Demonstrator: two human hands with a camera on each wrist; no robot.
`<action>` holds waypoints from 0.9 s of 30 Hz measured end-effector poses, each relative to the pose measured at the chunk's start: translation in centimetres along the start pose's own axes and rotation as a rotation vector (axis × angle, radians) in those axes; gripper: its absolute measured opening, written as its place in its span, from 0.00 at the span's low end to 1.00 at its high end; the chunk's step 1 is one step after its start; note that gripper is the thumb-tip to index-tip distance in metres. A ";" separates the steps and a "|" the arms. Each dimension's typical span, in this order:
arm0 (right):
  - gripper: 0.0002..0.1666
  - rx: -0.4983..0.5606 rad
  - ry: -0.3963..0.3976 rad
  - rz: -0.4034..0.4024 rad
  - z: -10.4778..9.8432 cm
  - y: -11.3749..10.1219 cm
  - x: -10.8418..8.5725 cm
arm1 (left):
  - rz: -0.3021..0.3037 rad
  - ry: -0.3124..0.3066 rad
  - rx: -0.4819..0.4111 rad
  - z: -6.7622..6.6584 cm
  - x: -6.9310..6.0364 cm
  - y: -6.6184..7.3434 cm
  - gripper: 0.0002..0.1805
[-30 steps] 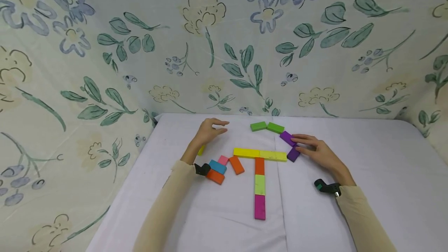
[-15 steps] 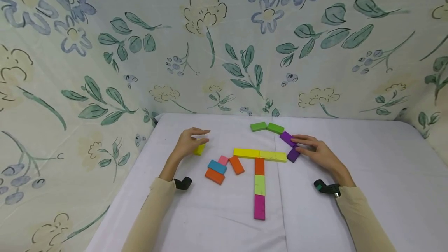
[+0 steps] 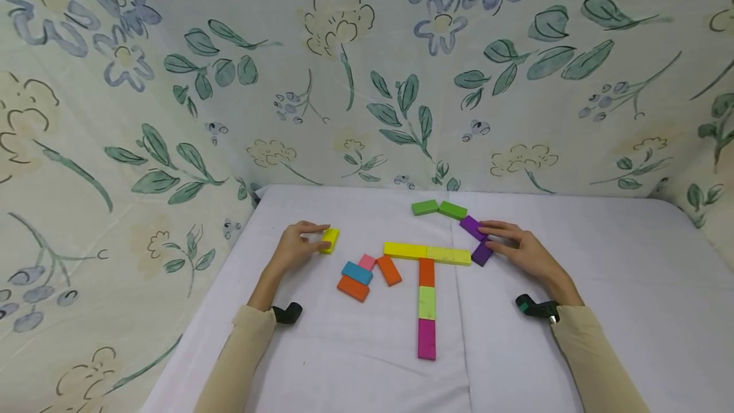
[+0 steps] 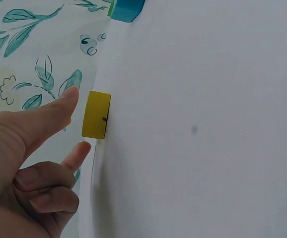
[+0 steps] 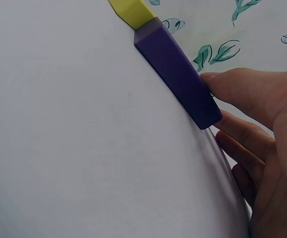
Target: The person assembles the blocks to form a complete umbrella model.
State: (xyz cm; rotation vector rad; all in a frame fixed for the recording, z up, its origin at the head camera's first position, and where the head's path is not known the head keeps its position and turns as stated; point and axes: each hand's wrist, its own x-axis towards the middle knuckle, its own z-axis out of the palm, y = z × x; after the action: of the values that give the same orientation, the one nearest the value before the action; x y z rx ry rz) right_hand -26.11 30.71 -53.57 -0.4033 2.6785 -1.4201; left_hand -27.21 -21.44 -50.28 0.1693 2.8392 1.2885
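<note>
My left hand (image 3: 295, 246) is beside a small yellow block (image 3: 330, 241) at the table's left side. Thumb and index finger stand around its two ends; in the left wrist view a small gap separates the fingertips from the yellow block (image 4: 96, 115). My right hand (image 3: 524, 250) rests against two purple blocks, fingers fairly straight. One fingertip touches the upper purple block (image 3: 472, 227), and the thumb lies at the lower purple block (image 3: 482, 252). Seen from the right wrist, the thumb meets the side of a purple block (image 5: 178, 74). Two green blocks (image 3: 425, 208) continue the curve from the purple ones.
Two yellow blocks (image 3: 404, 250) form a bar above a column of orange, lime and magenta blocks (image 3: 427, 338). Left of it lie a pink block (image 3: 367, 262), a blue block (image 3: 357, 273) and two orange blocks (image 3: 389, 271). A white cloth covers the table (image 3: 631, 247); flowered fabric hangs behind.
My left hand has moved left and toward me, from above the table's back to the loose yellow block. My right hand stays at the purple blocks.
</note>
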 end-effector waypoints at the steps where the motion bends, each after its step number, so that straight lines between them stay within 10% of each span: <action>1: 0.26 0.002 0.001 0.001 0.0 0.0 0.0 | -0.003 -0.004 -0.001 0.1 0.0 -0.1 0.24; 27: 0.25 0.021 -0.004 -0.010 -0.2 -0.5 -0.2 | 0.065 0.015 0.163 1.0 -0.2 0.4 0.18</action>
State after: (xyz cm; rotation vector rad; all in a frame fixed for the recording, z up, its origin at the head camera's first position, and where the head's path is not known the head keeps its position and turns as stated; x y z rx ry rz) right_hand -25.86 30.60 -53.06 -0.4177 2.6604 -1.4472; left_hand -26.89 -20.46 -50.60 0.2577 2.9736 1.0715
